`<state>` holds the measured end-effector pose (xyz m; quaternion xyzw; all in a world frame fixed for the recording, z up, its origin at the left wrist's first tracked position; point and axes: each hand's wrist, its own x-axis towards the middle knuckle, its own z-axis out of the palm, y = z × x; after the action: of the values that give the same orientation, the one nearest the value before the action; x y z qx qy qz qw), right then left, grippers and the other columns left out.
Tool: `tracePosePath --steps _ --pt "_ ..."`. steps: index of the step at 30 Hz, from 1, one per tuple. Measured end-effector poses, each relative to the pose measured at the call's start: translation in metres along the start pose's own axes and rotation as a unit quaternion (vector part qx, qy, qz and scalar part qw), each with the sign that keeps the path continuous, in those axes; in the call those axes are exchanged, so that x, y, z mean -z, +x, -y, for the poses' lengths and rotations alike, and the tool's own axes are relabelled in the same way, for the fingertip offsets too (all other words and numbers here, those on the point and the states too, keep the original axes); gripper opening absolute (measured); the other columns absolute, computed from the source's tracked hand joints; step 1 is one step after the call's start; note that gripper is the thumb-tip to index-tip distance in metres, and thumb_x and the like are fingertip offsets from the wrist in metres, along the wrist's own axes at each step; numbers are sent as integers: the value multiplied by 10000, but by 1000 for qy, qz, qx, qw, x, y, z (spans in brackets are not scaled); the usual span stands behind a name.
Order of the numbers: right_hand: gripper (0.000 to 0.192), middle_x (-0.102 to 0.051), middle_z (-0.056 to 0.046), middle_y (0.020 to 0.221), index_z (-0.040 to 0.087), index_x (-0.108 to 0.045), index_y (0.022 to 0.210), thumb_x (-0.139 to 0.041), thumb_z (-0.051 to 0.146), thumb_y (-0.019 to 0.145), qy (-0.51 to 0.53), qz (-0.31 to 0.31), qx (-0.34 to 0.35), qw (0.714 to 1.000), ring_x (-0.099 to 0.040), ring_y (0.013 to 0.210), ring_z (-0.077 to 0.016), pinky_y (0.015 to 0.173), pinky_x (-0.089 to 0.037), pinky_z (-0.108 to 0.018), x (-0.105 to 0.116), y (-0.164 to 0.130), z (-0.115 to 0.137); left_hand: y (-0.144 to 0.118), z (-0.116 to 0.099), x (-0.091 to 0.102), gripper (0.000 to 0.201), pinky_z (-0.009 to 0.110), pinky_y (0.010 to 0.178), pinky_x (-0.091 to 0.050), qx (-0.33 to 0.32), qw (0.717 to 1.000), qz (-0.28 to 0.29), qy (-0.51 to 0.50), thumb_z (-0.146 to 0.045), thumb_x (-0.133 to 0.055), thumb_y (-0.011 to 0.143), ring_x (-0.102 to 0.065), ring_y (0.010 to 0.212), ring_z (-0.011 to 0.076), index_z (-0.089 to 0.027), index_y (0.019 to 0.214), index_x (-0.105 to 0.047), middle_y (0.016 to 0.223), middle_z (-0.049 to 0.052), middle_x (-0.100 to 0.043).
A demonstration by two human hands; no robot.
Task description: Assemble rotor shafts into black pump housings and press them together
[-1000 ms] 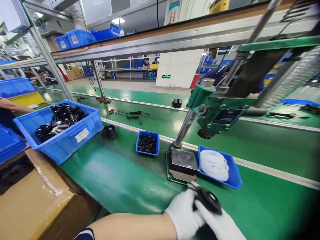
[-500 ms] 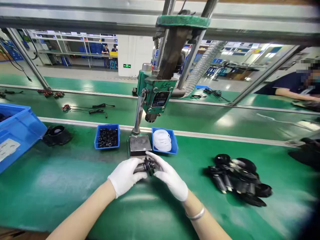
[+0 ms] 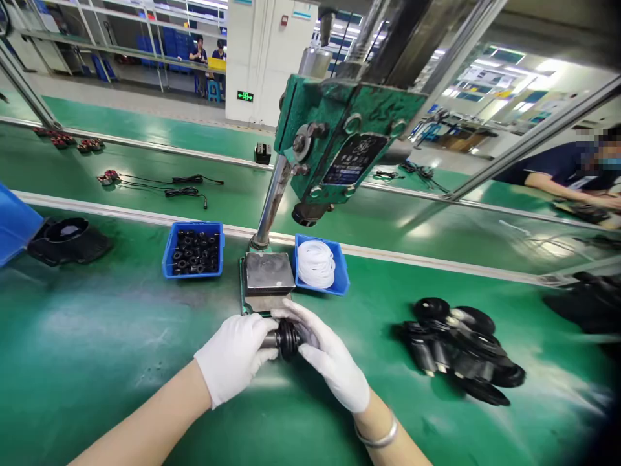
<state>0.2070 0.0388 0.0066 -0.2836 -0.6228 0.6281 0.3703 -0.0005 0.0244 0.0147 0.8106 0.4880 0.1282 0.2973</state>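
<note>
My left hand (image 3: 235, 355), in a white glove, is closed round the dark cylindrical end of a black ribbed part (image 3: 290, 340). On the other side my right hand (image 3: 332, 359), also gloved, curves its fingers and thumb round the ribbed end. Part of the piece is hidden by the gloves, so its exact kind does not show. Both hands are just in front of the metal block (image 3: 268, 272) at the base of a green bench press (image 3: 349, 142). The press head stands above and behind the hands.
A blue bin of small black parts (image 3: 194, 250) and a blue bin of white rings (image 3: 317, 264) flank the press. Black parts (image 3: 460, 349) lie piled at right. A black housing (image 3: 70, 239) sits at left. A co-worker's arm (image 3: 557, 181) shows beyond the frame.
The camera view has shifted, so the press looks larger and closer. Both hands still hold the black part, which appears slightly lower and farther from the press block.
</note>
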Motion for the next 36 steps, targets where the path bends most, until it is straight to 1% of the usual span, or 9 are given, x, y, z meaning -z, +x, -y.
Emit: tracePosePath --steps 5,12,16,18,20,24,27,30,36 --pt "522 -526 -111 1389 250 -430 1436 -565 435 968 -30 -6 1 1000 -445 1320 -273 1147 -284 -475 -1 -2 2 0 2 -1 218 455 867 -490 -3 1000 -1 -5 -264 -606 924 -618 995 286 -182 1124 -583 1094 75 -653" --pt "464 -560 -83 1357 222 -485 1407 -459 441 999 -143 -35 -58 987 -466 1306 -252 1120 -337 -394 4 0 9 -3 2 0 368 435 909 -468 -1 996 -37 -78 -248 -639 901 -608 1032 267 -246 1253 -532 1124 38 -651" --pt "502 -704 -69 910 174 -469 1419 -382 456 1012 -177 -28 -93 979 -651 967 -252 968 -453 -400 4 1 9 -2 3 2 325 414 897 -463 20 994 -46 -100 -235 -649 890 -611 1005 254 -237 1203 -560 1091 32 -652" --pt "519 -664 -26 706 157 -451 1426 -342 460 1019 -185 -23 -107 977 -651 732 -228 836 -497 -387 5 1 8 -2 3 4 315 388 887 -460 23 991 -51 -119 -220 -651 884 -615 993 240 -242 1188 -570 1078 24 -656" --pt "503 -631 -9 651 157 -461 1414 -322 441 1022 -213 -32 -107 971 -626 658 -213 766 -501 -371 7 1 5 -2 3 6 294 365 875 -458 31 988 -51 -140 -215 -650 879 -618 987 228 -245 1163 -583 1066 15 -660" --pt "354 -663 -60 961 225 -530 1316 -408 302 993 -281 -109 -32 953 -635 915 -222 847 -503 -365 10 -2 4 -3 2 10 263 352 877 -451 62 981 -44 -179 -256 -655 870 -615 998 227 -233 1126 -598 1065 12 -668" --pt "328 -539 -82 1250 262 -518 1244 -470 182 929 -244 -103 55 963 -566 1096 -230 887 -512 -365 6 -4 7 -3 3 11 253 336 876 -456 79 971 -30 -225 -279 -642 868 -619 991 220 -232 1113 -600 1065 10 -673" --pt "398 -484 -87 1238 257 -484 1209 -520 99 845 -244 -52 80 965 -518 1143 -235 905 -504 -363 -1 -3 11 -3 4 11 235 315 884 -465 79 961 -12 -266 -261 -618 867 -624 1012 209 -231 1099 -595 1081 7 -675" --pt "473 -464 -74 1118 238 -455 1100 -545 42 678 -289 -37 75 954 -511 1035 -233 861 -487 -358 -10 -3 7 -3 2 12 145 299 856 -477 23 966 26 -255 -222 -580 886 -638 966 199 -217 1030 -601 1034 7 -685"
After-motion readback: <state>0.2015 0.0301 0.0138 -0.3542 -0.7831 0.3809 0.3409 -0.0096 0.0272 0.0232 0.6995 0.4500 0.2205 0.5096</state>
